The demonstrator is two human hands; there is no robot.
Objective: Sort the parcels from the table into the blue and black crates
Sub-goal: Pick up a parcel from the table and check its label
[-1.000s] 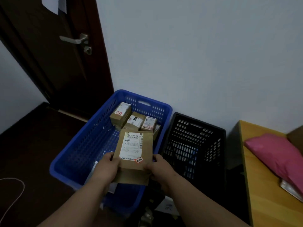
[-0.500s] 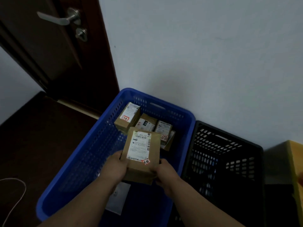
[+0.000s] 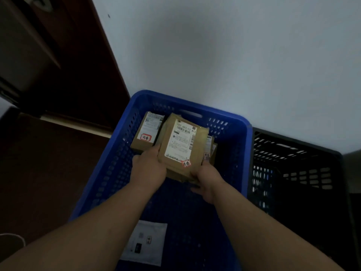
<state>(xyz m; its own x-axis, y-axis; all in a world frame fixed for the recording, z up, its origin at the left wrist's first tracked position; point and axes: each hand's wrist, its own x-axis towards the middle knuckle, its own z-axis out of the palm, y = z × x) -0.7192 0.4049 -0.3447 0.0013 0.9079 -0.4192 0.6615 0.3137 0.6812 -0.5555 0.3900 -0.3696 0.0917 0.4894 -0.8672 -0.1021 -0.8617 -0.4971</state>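
Since half a second ago you are carrying the brown parcel (image 3: 181, 147) farther forward and lower into the blue crate (image 3: 246, 153), so it is now covering the boxes at the far end that were showing beyond it. Your left hand (image 3: 148, 169) is gripping the parcel's left edge with fingers tucked underneath, and your right hand (image 3: 205, 178) is gripping its near right corner in the same way. You are holding it label-up, its long axis running away from you toward the wall (image 3: 234, 55) and tipped a little to the right, with the barcode end farthest from you and the red-and-white sticker nearest you.

It is looking like a flat, rectangular kraft-paper packet, slightly creased, with a white printed label over most of its top face. Just to its left a smaller cardboard box (image 3: 145, 132) is lying in the crate with a white label and a red-ringed sticker; another labelled box (image 3: 210, 147) is peeking out at the right edge. A white flat mailer (image 3: 145, 243) is lying on the crate floor near you, between your forearms.

Both crates are perforated plastic: the blue one with rounded rim, the black crate (image 3: 293, 173) standing just beside it on the right. They are sitting on a dark floor (image 3: 48, 173) against a pale plain wall, with a dark wooden door (image 3: 58, 65) at the left.
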